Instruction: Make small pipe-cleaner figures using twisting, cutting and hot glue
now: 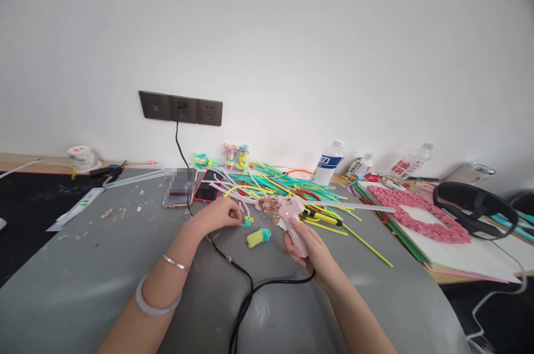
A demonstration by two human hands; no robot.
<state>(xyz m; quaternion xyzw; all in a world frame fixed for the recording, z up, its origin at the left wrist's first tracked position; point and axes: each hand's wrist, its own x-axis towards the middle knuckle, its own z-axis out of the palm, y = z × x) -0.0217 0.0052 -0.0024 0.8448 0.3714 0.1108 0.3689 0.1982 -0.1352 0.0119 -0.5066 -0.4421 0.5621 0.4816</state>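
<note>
We see the right hand (308,251) clenched round the glue gun (291,210), nozzle aimed left at the knot (247,222) pinched at the left hand (217,216) fingertips, with the roll (258,237) loose on the table (104,265) between both hands.

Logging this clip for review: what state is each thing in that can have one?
Glue gun: gripped in right hand, red light on.
Black cord: plugged into wall socket.
Teal piece: pinched by left hand, resting on the table.
Yellow piece: lying loose, untouched.
Red phone: flat, screen dark.
Water bottle: upright, capped.
</note>
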